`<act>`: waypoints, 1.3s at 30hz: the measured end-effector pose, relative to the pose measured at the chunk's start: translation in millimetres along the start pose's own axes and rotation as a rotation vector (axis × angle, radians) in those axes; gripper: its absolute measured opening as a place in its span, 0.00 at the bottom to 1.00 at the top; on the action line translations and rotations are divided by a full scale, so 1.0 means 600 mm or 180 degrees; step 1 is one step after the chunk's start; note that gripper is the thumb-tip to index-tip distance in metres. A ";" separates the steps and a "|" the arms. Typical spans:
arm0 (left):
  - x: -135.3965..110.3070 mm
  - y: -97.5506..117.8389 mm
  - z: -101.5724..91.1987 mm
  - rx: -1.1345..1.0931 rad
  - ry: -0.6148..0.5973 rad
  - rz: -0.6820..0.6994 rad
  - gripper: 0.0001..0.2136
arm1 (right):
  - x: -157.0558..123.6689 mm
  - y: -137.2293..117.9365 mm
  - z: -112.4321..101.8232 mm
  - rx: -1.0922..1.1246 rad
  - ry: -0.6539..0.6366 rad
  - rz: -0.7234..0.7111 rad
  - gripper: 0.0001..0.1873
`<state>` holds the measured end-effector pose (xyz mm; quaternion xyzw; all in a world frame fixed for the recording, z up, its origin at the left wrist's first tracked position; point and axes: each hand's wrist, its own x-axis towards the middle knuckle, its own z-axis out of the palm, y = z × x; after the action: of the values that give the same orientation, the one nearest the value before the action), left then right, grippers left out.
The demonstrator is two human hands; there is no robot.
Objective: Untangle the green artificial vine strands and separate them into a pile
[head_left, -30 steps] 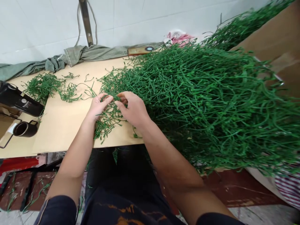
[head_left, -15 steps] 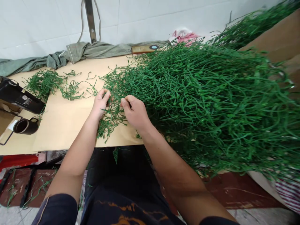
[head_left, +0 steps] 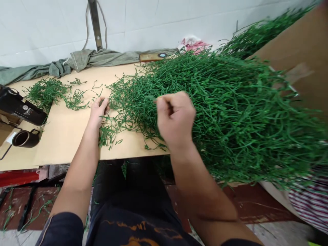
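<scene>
A big tangled heap of green chive stems with small buds [head_left: 230,102] covers the right of the table. My left hand [head_left: 99,108] is at the heap's left end, its thumb and fingers closed on a few chive stems. Below it, a small loose clump of stems [head_left: 107,134] lies near the table's front edge. My right hand [head_left: 176,119] is raised over the left part of the heap, closed in a pinch and slightly blurred. A green bit shows by its thumb; the rest of what it grips is hidden by the fingers.
A smaller pile of stems [head_left: 47,90] lies at the left, near a black bottle [head_left: 28,109] and a dark mug [head_left: 25,138]. Along the wall are a grey-green cloth [head_left: 97,58], a phone-like yellowish object [head_left: 152,57] and a pink-white cloth [head_left: 193,45]. Brown cardboard [head_left: 289,44] stands at right.
My right hand has moved right and up, away from my left hand, over the heap. My left hand has shifted slightly left. The whole view has shifted a little.
</scene>
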<state>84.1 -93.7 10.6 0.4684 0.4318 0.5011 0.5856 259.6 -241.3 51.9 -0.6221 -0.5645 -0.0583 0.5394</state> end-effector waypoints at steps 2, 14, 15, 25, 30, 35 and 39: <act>-0.010 0.002 0.016 -0.0015 -0.0385 -0.0054 0.09 | 0.021 0.031 -0.021 -0.0642 0.0343 -0.0053 0.15; -0.030 -0.002 0.032 0.0023 -0.0998 -0.0036 0.09 | -0.022 0.000 0.120 0.0726 -0.1302 0.0528 0.18; -0.030 -0.003 0.034 0.0041 -0.0971 -0.0024 0.09 | -0.025 0.003 0.131 0.0914 -0.1398 0.0753 0.16; -0.027 -0.007 0.047 0.0085 -0.1153 -0.0201 0.11 | -0.036 0.017 0.153 0.1251 -0.0691 0.1212 0.13; -0.024 -0.009 0.043 0.0171 -0.1229 -0.0069 0.10 | -0.027 0.018 0.167 0.1191 -0.0648 0.1252 0.17; -0.016 -0.010 0.041 0.0160 -0.1019 -0.0029 0.11 | -0.020 0.022 0.159 0.1125 -0.1078 0.1099 0.12; -0.018 -0.014 0.050 0.0007 -0.0900 -0.0046 0.12 | -0.019 0.017 0.154 0.1168 -0.1173 0.1033 0.14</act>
<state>113.7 -108.2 8.5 0.5319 0.3490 0.4254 0.6437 214.1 -178.3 0.2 -0.5964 -0.5471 0.2453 0.5336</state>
